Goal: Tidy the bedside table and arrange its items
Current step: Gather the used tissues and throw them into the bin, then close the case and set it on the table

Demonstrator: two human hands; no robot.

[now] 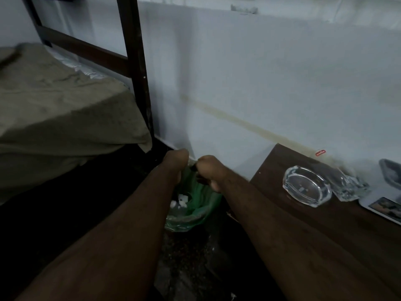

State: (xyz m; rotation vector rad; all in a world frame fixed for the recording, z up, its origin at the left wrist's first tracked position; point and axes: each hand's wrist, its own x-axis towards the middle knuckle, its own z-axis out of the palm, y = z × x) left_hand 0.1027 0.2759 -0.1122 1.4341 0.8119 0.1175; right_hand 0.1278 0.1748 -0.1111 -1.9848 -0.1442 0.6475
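1. Reaching down between bed (54, 109) and bedside table (325, 231), both hands meet over a green bag (201, 203) on the floor.
2. Left hand (174, 164) curled closed, seemingly pinching the bag's rim.
3. Right hand (208, 170) fisted around something dark, blurred, can't tell what.
4. White scraps (181, 200) lie inside the bag.
5. Glass ashtray (307, 185) sits on the table, a second glass piece (347, 185) just beside it.
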